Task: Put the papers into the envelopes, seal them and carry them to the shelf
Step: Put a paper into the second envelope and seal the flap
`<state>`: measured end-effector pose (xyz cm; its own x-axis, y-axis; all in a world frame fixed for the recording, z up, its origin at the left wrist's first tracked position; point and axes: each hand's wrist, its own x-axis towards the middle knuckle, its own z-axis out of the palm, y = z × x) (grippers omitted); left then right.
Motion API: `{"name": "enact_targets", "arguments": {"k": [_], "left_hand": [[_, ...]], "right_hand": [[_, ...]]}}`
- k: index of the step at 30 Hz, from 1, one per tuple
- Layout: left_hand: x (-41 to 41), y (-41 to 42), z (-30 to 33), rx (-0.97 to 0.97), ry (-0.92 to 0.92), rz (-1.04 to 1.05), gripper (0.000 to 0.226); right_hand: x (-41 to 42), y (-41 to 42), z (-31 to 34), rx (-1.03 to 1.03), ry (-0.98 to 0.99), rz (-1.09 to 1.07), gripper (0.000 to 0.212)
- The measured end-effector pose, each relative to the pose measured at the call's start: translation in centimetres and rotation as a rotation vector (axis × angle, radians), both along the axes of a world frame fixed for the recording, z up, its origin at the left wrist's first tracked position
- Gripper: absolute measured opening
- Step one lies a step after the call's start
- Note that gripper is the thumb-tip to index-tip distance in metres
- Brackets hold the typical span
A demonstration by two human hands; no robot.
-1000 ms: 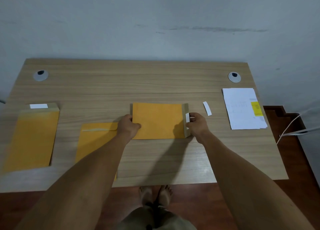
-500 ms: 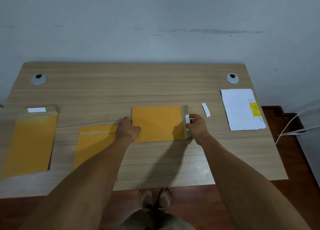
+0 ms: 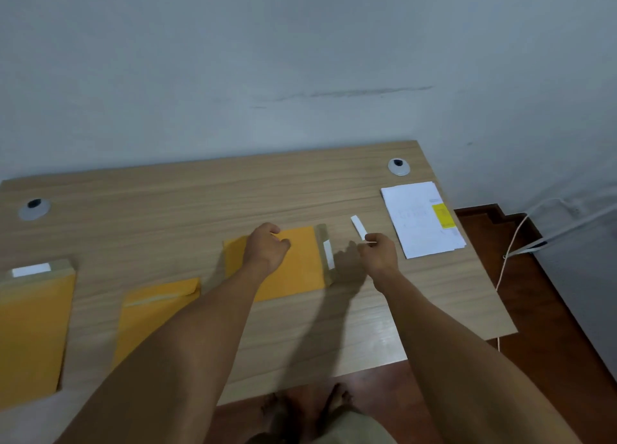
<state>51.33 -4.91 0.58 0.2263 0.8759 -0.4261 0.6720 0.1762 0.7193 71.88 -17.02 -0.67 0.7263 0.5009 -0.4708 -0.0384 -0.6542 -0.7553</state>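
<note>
An orange envelope [image 3: 300,270] lies sideways mid-table with its brown flap to the right. A white strip [image 3: 329,255] runs along the flap. My left hand [image 3: 267,246] rests curled on the envelope's upper left part and presses it down. My right hand [image 3: 379,253] is off the envelope, to the right of the flap. Its fingers are pinched on a thin white sliver, right beside a loose white strip [image 3: 359,226] on the table. A stack of white papers [image 3: 417,223] with a yellow note lies at the far right.
Two more orange envelopes lie on the wooden table [image 3: 167,216]: one at the left edge [image 3: 33,326] with a white strip on its flap, one [image 3: 150,310] partly under my left forearm. White cables [image 3: 521,240] hang off the table's right side. My bare feet [image 3: 300,407] stand below the front edge.
My right hand left the flap strip and moved right, toward the loose strip. My left hand slid from the envelope's left edge further onto it. The view tilted up and rolled.
</note>
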Motion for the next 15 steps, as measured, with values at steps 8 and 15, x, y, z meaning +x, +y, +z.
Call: {"name": "enact_targets", "arguments": {"k": [8, 15], "left_hand": [[11.5, -2.3, 1.0, -0.017, -0.089, -0.067, 0.033], [21.2, -5.1, 0.4, -0.033, -0.076, -0.011, 0.028]], "right_hand": [[8.2, -2.7, 0.2, -0.011, -0.003, -0.026, 0.036], [17.5, -3.5, -1.6, -0.032, -0.013, 0.074, 0.042]]}}
